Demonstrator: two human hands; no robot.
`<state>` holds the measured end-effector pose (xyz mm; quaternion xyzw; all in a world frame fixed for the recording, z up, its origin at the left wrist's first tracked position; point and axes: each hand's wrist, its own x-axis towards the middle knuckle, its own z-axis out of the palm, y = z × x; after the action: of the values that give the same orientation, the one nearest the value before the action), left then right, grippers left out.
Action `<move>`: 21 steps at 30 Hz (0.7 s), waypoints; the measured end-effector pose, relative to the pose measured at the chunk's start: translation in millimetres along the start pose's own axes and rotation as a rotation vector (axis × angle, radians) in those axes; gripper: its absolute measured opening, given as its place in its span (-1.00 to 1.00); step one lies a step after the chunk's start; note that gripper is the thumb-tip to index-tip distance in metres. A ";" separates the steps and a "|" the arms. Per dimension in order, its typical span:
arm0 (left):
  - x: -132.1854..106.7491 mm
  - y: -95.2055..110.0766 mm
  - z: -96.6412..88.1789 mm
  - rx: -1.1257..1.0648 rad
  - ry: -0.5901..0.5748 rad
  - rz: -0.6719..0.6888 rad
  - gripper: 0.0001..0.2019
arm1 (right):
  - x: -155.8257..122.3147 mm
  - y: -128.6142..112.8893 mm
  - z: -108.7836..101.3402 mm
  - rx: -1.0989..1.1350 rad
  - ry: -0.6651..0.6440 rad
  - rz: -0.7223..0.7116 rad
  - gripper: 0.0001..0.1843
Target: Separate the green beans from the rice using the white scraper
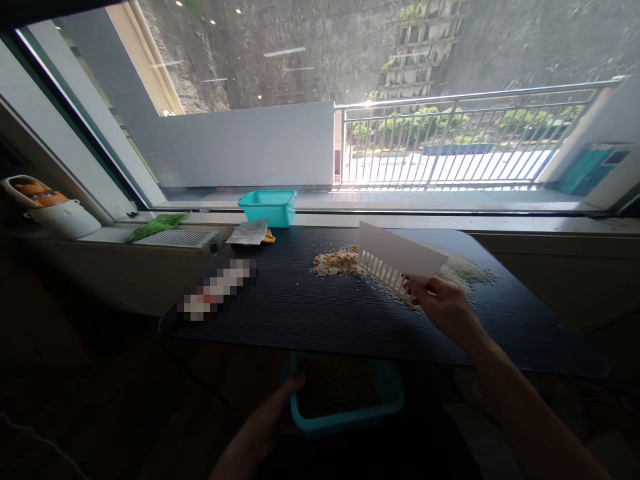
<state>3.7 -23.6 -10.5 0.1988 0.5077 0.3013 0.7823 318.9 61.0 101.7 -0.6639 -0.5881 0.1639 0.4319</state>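
Observation:
My right hand (447,305) grips a white slotted scraper (395,259) by its lower right corner and holds it tilted over the dark ribbed mat (320,313). The scraper's slotted edge touches a mixed pile of yellow kernels and white grains (338,261); a wider spread of white rice (465,270) lies behind and right of it. My left hand (273,417) holds the left rim of a teal tray (345,397) filled with yellowish grains, below the mat's near edge.
A second teal tub (269,206) stands at the mat's far edge by the window sill, with a crumpled bag (249,233) beside it. A green bag (156,226) lies on the radiator at the left. A white bowl set (60,213) sits far left.

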 end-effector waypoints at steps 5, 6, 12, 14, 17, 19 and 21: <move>1.2 1.1 -0.7 0.011 -0.016 0.004 -0.48 | 2.2 -4.0 -0.6 -0.062 0.033 0.037 -0.59; 1.8 0.9 -1.3 0.014 -0.015 0.006 -0.47 | 3.6 -4.2 1.0 -0.066 0.029 0.038 -0.58; 3.5 -2.0 -5.0 0.039 -0.003 0.013 -0.46 | -1.4 -6.0 9.5 0.029 -0.039 -0.007 -0.59; 3.5 -1.8 -5.3 0.028 -0.012 0.007 -0.45 | -6.8 -8.5 6.8 0.073 -0.050 -0.007 -0.59; 3.7 -0.4 -4.4 0.006 -0.030 -0.007 -0.45 | -10.9 -10.7 0.1 0.063 -0.011 0.013 -0.61; 3.8 0.6 -3.6 -0.002 -0.034 -0.011 -0.45 | -10.9 -9.5 -2.4 0.021 0.020 0.016 -0.63; 3.8 1.1 -3.1 0.005 -0.019 -0.012 -0.44 | -10.9 -6.7 -2.4 0.004 0.020 0.017 -0.63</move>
<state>1.6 -20.2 -13.6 0.2007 0.5021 0.2934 0.7884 313.6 49.6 105.1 -0.6697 -0.5777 0.1621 0.4376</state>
